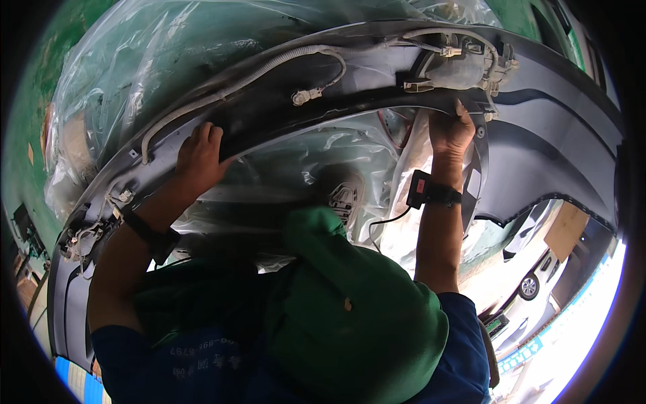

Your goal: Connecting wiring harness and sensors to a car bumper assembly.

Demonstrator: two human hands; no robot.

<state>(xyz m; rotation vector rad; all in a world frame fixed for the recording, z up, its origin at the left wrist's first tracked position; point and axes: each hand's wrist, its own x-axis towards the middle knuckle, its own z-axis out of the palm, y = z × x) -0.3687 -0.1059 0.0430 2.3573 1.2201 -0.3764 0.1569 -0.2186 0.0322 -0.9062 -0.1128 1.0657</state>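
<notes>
A long dark grey car bumper (558, 135) arches across the view with its inner side showing. My left hand (200, 160) is closed round its lower edge left of the middle, fingers curled over the bumper and thumb underneath. Farther right, my right hand (452, 130) grips the same edge, its thumb pointing up and its other fingers partly hidden. A corrugated wiring harness (252, 72) runs along the bumper, with a loose pale connector (307, 97) hanging from a branch. Near my right hand sits a lamp unit (459, 71) with wires and plugs.
Clear plastic sheeting (134, 87) covers the space behind and below the bumper. Green floor (33, 135) shows at the left. A white car (538, 276) stands at the lower right, near a brown cardboard piece (566, 231). Green cloth (363, 316) fills the lower middle.
</notes>
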